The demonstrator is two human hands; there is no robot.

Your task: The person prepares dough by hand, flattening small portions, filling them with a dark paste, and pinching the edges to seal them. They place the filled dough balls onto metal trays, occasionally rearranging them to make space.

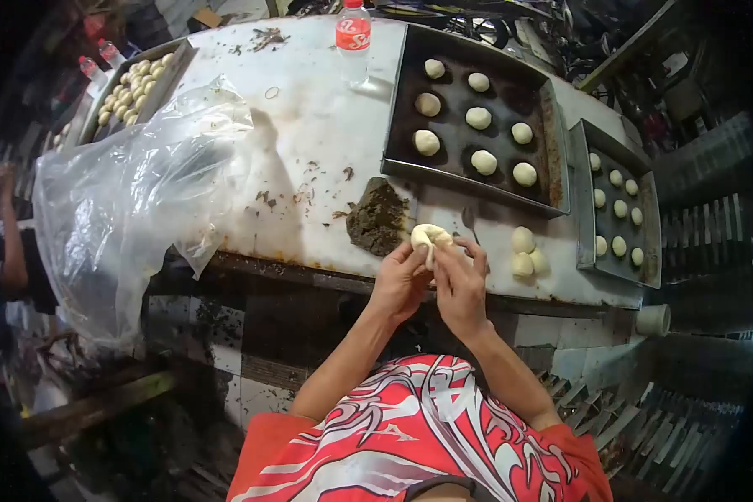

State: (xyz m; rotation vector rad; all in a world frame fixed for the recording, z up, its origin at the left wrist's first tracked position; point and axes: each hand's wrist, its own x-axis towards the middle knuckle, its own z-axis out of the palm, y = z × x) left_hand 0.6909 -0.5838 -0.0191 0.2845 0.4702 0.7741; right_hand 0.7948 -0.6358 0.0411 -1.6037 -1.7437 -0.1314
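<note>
Both hands hold one piece of pale dough [432, 238] above the table's front edge. My left hand [399, 283] grips its left side with thumb and fingers. On the right side, my right hand [463, 283] pinches the dough, its fingers bent around the edge. The dough is folded, with a flap hanging down between the hands. Just behind my left hand lies a dark brown mound of filling [376, 217]. A spoon [468, 219] rests on the table behind my right hand. Several dough balls [524, 253] sit together to the right of it.
A large dark tray [558, 142] with several dough balls stands behind; a smaller tray [587, 226] is at the right. Another full tray [169, 84] is at the far left, near a clear plastic sheet [167, 167]. A bottle [353, 42] stands at the back. Someone's arm [10, 226] shows at left.
</note>
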